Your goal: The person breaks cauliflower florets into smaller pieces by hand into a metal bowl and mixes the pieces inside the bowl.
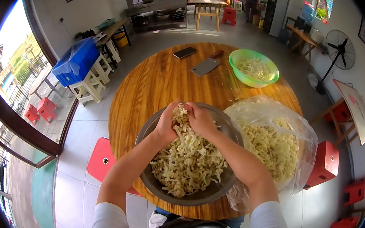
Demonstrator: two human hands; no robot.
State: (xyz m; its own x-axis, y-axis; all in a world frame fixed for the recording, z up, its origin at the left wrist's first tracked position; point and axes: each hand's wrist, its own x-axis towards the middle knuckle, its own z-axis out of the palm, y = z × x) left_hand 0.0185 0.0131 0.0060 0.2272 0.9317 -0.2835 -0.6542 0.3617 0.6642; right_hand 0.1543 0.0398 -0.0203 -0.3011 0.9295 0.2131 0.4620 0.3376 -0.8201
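Note:
A wide grey metal bowl (228,180) sits on the round wooden table right in front of me, holding a heap of chopped cauliflower (188,165). My left hand (166,123) and my right hand (201,121) meet over the bowl's far side. Their fingers curl around a clump of cauliflower pieces, which shows between them. To the right of the bowl, a clear plastic bag (304,158) lies spread open, with more pale cauliflower (273,147) inside. Some of the fingertips are hidden behind the clump and palms.
On the table's (150,82) far side are a phone (185,52), a cleaver (205,66) and a green basin (274,77) of shredded pale food. Red stools (324,165) stand close around the table. A blue crate (75,62) rests on white stools at left; a fan (340,50) stands at right.

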